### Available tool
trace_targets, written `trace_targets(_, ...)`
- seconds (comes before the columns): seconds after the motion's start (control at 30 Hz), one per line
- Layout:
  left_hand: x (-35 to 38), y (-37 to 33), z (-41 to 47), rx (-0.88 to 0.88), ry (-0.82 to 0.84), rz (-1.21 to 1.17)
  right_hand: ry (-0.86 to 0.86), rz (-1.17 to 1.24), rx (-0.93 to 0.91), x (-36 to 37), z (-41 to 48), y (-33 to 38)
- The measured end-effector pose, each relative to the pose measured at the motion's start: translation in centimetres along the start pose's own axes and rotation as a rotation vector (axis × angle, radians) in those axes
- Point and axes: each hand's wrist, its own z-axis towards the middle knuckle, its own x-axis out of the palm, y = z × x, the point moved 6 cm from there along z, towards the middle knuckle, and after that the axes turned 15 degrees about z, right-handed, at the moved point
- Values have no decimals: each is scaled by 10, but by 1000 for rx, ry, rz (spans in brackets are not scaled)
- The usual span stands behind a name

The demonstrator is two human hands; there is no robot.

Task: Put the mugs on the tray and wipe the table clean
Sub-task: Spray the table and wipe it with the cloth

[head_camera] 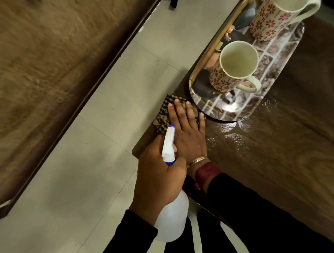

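Two white mugs with red flower patterns stand upright on a shiny oval tray [272,93]: one mug [234,68] near me, the other mug [278,10] farther back. The tray rests on a dark wooden table [289,149]. My right hand [187,129] lies flat, fingers spread, pressing a checked brown cloth [165,114] onto the table's corner, just left of the tray. My left hand [159,177] grips a white spray bottle [173,219] by its neck, its blue-tipped nozzle pointing toward the cloth. Wet streaks glisten on the tabletop beside the tray.
Pale tiled floor [87,169] runs left of the table. A large wooden piece of furniture [33,65] fills the upper left, blurred. The table's near edge runs under my dark sleeves.
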Motion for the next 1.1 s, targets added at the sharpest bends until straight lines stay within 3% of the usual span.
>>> trace_targets(0.1,0,10,1,7,33,12,6,-27,-12,4,13,12)
trace_targets(0.2,-11,23,-10,14,77,-14,118,-28,-103,12,1,20)
trace_targets(0.33,-25,45,-30,-83,16,-9,287,-46,-278,26,-50,23)
trace_targets(0.47,-29,66,-51,-128,115,2,328,-131,-408,19,-117,-6)
trace_targets(0.53,-30,70,-55,-108,159,40,263,-146,-314,-3,-127,-32)
trace_targets(0.63,-35,70,-61,-126,114,28,157,-63,-12,-24,-115,-54)
trace_targets(0.8,-32,75,-79,-68,114,18,-31,24,275,-2,-67,-11)
trace_targets(0.93,-29,68,-81,-37,147,31,78,37,106,28,-50,34)
trace_targets(1.1,-9,49,-72,-36,245,122,94,-68,-16,13,-124,-10)
